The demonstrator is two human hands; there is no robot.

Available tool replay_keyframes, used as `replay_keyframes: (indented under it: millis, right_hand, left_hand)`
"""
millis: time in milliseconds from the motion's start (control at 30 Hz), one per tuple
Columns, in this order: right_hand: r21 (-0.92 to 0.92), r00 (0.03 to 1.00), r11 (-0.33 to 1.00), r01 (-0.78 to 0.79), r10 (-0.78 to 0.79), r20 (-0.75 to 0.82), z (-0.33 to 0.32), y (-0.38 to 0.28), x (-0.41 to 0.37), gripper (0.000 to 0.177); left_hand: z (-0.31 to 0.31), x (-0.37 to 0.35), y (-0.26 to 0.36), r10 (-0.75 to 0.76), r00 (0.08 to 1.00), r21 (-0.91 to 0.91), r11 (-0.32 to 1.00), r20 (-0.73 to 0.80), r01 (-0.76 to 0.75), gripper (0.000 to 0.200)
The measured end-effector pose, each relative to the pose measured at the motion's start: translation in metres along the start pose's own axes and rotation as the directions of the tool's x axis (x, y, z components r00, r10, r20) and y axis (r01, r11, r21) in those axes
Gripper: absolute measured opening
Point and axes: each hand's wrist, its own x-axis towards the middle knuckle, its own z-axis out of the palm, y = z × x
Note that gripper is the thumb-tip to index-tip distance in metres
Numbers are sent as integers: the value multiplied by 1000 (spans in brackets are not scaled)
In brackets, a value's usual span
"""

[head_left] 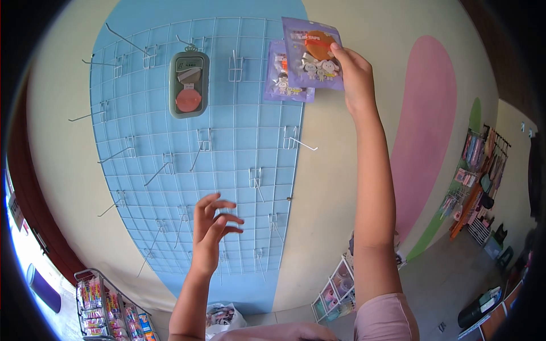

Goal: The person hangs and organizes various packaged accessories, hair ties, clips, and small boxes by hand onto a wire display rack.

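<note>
My right hand (354, 77) pinches the right edge of a purple printed packet (310, 54) near the top of the wire grid. Behind it, partly covered, another purple packet (278, 74) hangs at the grid's upper right. The white wire grid (227, 122) stands against a blue-painted wall and carries several hooks. A green case (189, 85) with a pink round item inside hangs at the grid's upper left. My left hand (215, 227) is raised before the lower middle of the grid, fingers apart and holding nothing.
A wire rack (108, 310) of colourful packets stands at the lower left. Below the grid lies a white plastic bag (223, 318). A white shelf (335, 290) stands at the lower right of the grid. More goods (475, 150) hang along the far right wall.
</note>
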Motion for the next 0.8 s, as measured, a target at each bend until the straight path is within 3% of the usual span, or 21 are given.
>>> replay_keyframes:
  millis: [200,400,533,633,800]
  right_hand:
    - [-167,1000,986,7,-7,5,-3,6,-4,35]
    - [125,995,992,35,-23,-101,5,13,3,36]
    - [96,994,995,-19,29,-104,1,18,0,37]
    - [38,996,999,-24,27,-83,-2,12,-9,36]
    - [19,998,999,-44,44,-46,-2,9,-7,35]
  left_hand:
    - [-42,-66,-24,-187,957,-39,982,-224,183,46]
    - [-85,-139,-24,-310,850,-36,945,-427,326,42]
    - [-109,-181,-29,-354,747,-74,922,-562,381,40]
    - [-115,-201,-33,-379,690,-114,910,-616,399,38]
    - [-113,-211,-35,-394,684,-133,906,-614,402,36]
